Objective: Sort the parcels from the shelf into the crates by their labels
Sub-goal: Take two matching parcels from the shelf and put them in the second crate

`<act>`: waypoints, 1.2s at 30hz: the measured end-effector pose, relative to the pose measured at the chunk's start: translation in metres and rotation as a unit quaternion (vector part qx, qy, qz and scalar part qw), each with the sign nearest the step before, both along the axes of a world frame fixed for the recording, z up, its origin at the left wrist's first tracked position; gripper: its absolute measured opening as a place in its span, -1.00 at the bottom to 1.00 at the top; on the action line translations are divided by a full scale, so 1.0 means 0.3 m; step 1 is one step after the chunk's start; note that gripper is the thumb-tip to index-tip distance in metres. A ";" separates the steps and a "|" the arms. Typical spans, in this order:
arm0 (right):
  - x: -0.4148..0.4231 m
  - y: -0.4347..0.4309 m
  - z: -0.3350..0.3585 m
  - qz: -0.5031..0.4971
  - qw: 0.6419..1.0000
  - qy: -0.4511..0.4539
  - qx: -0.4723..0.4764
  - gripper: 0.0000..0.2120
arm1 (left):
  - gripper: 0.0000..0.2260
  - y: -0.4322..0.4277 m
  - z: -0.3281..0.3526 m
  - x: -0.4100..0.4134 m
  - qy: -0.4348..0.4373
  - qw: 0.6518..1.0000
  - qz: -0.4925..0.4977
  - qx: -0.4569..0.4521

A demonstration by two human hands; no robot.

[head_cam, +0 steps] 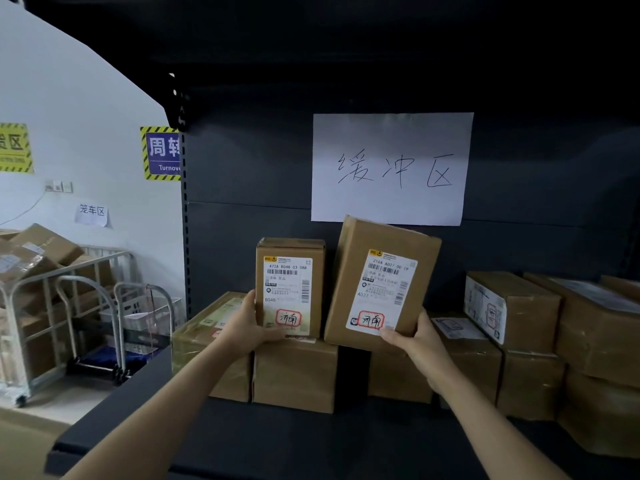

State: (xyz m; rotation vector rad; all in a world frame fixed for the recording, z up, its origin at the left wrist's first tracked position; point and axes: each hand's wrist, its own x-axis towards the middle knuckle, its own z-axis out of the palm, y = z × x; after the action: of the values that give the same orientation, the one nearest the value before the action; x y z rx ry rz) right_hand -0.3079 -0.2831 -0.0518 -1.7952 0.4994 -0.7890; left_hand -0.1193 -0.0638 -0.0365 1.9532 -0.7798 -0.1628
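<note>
The dark shelf (242, 441) fills most of my view, its upper part lost in shadow. A row of brown cartons (588, 334) is stacked along its back, running off the right edge; their labels are too angled or blurred to read. Off to the left a metal cage trolley (52, 306) holds more boxes, cut off by the frame. A white paper sheet (391, 168) on the shelf's back panel carries the handwritten characters 缓冲区. On the pale wall, a blue sign (162, 154) with a yellow-black striped border is half hidden by the shelf post, showing only 周 and "Turnove". A yellow sign (14, 147) is cropped at the left edge, and a small note (91, 213) reads 笼车区. I hold two parcels in front of the stacked row. The left parcel (291, 285) stands upright, and I cannot tell whether its base touches the carton (294, 372) beneath it. Its label reads "472A B048 03 088" and "B048", with 济南 handwritten in a red ring. The right parcel (381, 282) is tilted, labelled "210A A027 00 19" and "A027", with the same red-ringed 济南. The finer print on both is illegible. My left hand (247, 329) grips the left parcel's lower left corner, and my right hand (419, 341) grips the right parcel's lower right corner.
</note>
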 end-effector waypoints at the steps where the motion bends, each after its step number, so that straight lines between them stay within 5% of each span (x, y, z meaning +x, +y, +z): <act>1: 0.001 -0.002 0.000 0.006 1.000 0.005 0.003 -0.36 | -0.26 -0.006 0.000 0.002 0.007 1.000 -0.017 -0.003; 25: -0.058 0.044 0.104 0.001 0.998 -0.067 -0.013 -0.51 | -0.51 0.043 0.043 -0.082 0.030 0.978 -0.097 -0.181; 36: -0.108 0.068 0.120 0.003 0.997 -0.074 -0.017 -0.52 | -0.43 0.083 0.057 -0.155 0.053 0.966 -0.101 -0.233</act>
State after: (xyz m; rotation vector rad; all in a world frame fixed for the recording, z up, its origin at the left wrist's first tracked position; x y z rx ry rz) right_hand -0.3402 -0.2627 -0.0158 -1.7527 0.3860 -0.9223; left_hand -0.1659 -0.0389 -0.0194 1.4105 -0.8594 -0.1855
